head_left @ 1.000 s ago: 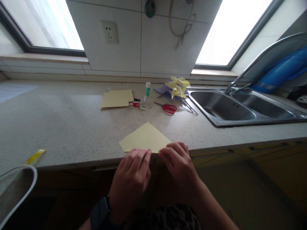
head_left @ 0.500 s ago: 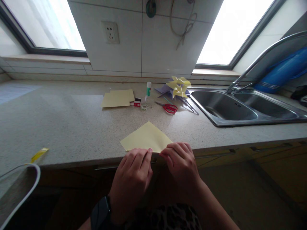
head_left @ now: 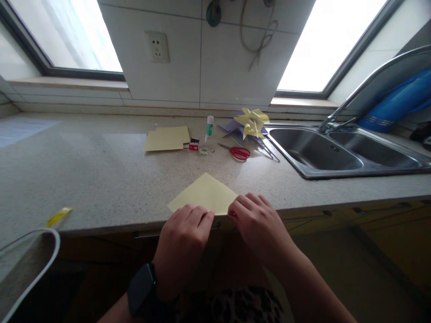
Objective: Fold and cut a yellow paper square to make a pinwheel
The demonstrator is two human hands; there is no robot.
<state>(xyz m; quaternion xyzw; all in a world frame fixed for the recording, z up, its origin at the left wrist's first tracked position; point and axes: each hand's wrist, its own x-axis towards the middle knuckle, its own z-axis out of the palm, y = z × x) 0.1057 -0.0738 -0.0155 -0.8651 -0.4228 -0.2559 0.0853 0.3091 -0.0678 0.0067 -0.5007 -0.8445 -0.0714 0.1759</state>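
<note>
1. Curling the left hand (head_left: 184,231), nearly closed, over the near edge of the yellow paper (head_left: 204,193); wearing a dark watch (head_left: 141,285) on that wrist.
2. Pinching the same edge farther right with the right hand (head_left: 256,224), fingers bunched and nearly closed; showing a short stretch of edge between both hands, with thumbs mostly hidden.
3. Resting the yellow paper at the front of the speckled counter (head_left: 111,188); pointing one corner toward the wall (head_left: 178,76).
4. Seeing, beyond the paper, red-handled scissors (head_left: 239,153) on the right; left of them, a tape roll (head_left: 204,151), a small red box (head_left: 194,145) and an upright glue stick (head_left: 210,126).
5. Finding a stack of yellow sheets (head_left: 164,140) beside the box.
6. Noting a yellow pinwheel (head_left: 251,124) behind the scissors, near the sink (head_left: 313,150).
7. Spotting a yellow strip (head_left: 59,217) far left, near the counter's front edge.
</note>
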